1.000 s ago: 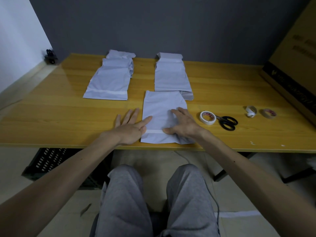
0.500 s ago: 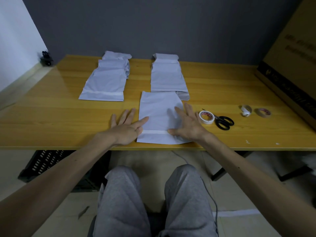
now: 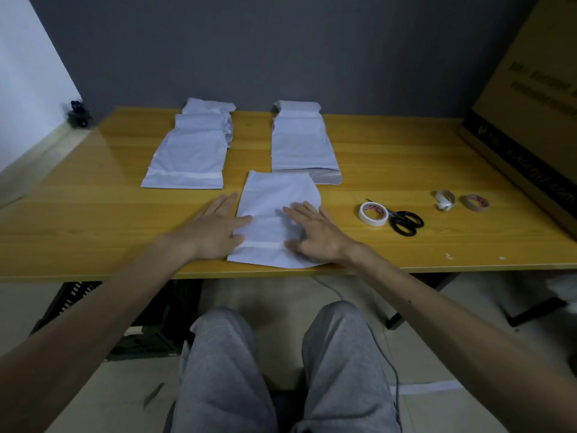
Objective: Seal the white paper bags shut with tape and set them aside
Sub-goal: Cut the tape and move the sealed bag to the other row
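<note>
A white paper bag [image 3: 274, 201] lies flat at the front edge of the wooden table [image 3: 93, 220], with a strip of white tape [image 3: 263, 244] across its near end. My left hand [image 3: 215, 228] rests flat at the bag's left edge, thumb on the paper. My right hand [image 3: 315, 234] presses flat on the bag's right half, fingers spread. A white tape roll [image 3: 373, 214] sits just right of the bag. Two stacks of white bags lie further back, a left stack [image 3: 193, 154] and a right stack [image 3: 299, 142].
Black scissors [image 3: 406, 222] lie beside the tape roll. A small white roll [image 3: 444, 200] and a brown tape roll [image 3: 475, 203] sit further right. A large cardboard box [image 3: 537, 114] stands at the table's right end. My grey-trousered knees are under the table edge.
My right hand slid from the bag's near right corner further onto the bag with fingers spread. My left hand shifted slightly toward the bag's left edge. The bag stayed in place.
</note>
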